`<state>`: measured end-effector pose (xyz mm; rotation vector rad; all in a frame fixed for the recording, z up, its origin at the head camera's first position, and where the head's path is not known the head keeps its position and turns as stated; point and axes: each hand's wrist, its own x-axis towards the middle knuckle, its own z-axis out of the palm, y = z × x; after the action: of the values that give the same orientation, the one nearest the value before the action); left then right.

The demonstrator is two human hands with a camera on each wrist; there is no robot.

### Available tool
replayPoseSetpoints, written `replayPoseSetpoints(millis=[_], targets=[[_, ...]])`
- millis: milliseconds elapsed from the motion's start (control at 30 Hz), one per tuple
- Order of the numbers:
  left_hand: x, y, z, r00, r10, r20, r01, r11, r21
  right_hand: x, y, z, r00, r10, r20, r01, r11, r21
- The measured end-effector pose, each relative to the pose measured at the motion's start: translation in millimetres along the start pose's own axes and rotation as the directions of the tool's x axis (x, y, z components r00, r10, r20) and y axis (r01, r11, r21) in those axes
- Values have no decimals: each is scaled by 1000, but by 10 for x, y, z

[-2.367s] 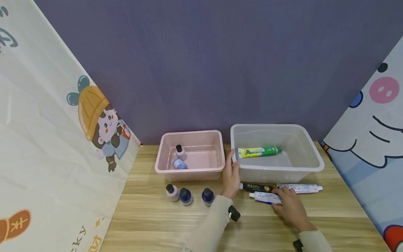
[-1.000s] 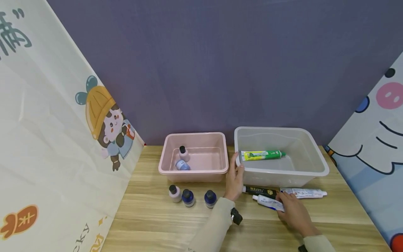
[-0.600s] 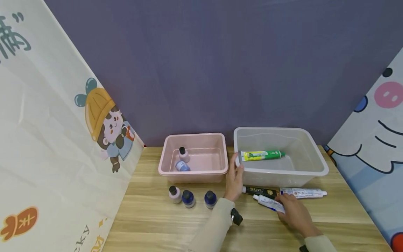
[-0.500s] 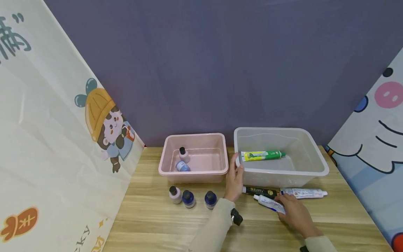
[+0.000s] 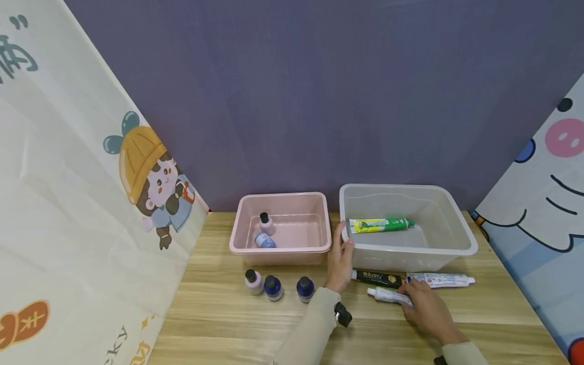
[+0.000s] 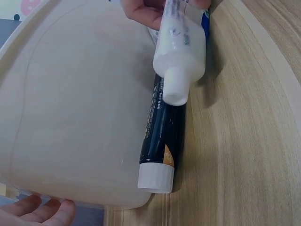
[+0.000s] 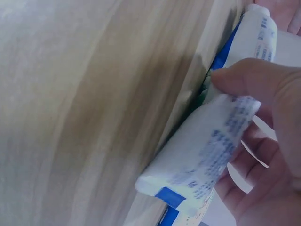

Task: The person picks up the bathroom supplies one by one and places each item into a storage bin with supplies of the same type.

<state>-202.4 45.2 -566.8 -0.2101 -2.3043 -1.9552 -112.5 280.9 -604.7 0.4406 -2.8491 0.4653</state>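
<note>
My right hand (image 5: 412,299) pinches a white-and-blue tube (image 5: 388,295) near its tail, just in front of the clear bin (image 5: 410,252). In the right wrist view the thumb and fingers of that hand (image 7: 231,134) squeeze the tube (image 7: 207,160) above the wood. The left wrist view has the tube's cap end (image 6: 179,61) hanging over a black tube (image 6: 160,136). My left hand (image 5: 343,243) holds the bin's front-left corner, thumb over the rim. A green tube (image 5: 381,224) lies inside that bin.
A second white tube (image 5: 440,279) lies right of the black tube (image 5: 376,278). A pink bin (image 5: 280,247) holds two small bottles. Three small bottles (image 5: 274,287) stand on the wooden table (image 5: 219,309) before it. Cartoon-printed sheets flank both sides.
My right hand has gripped the white-and-blue tube, raised it a little and drawn it slightly toward me. The left hand has stayed on the bin's corner.
</note>
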Motion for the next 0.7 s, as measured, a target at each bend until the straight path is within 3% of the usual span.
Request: replayPoseSetpoints(millis=[133,533,700], targets=[[1,-2,-3,1000,-7,2,7,1000,2,6,5,-13,1000,-1,-15,1,1000,4],[7,-15,2,1000,-14,0,14,1000,-3,4,35,-47,996,60,62,-61,998,10],[9,-25,5,1000,-15,-1,15,1000,-11,19,33,-90,997,59,44,-60,998,9]])
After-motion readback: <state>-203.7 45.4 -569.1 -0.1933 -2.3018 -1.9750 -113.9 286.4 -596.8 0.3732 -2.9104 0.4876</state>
